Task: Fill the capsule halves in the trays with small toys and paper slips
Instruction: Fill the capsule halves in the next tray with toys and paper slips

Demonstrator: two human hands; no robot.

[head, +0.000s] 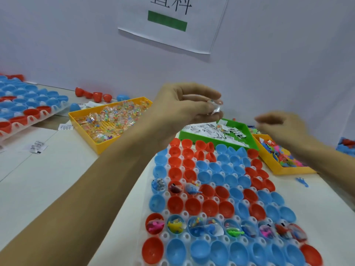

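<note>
A white tray (167, 236) of red and blue capsule halves (211, 189) lies in front of me. One near row holds small toys and slips, and a few halves at mid left do too. My left hand (184, 104) hovers above the tray's far end and grips clear toy packets and paper slips (215, 109). My right hand (284, 127) is blurred, fingers loosely curled, above the green tray of paper slips (217, 131) and the yellow tray of plastic toys (278, 156).
A yellow tray of clear bead packets (107, 120) sits at mid left. Another tray of capsule halves (25, 104) lies far left. Loose red and blue capsule halves (96, 96) line the wall. Stray slips (37, 146) lie on the table. A blue toy (302, 182) lies at right.
</note>
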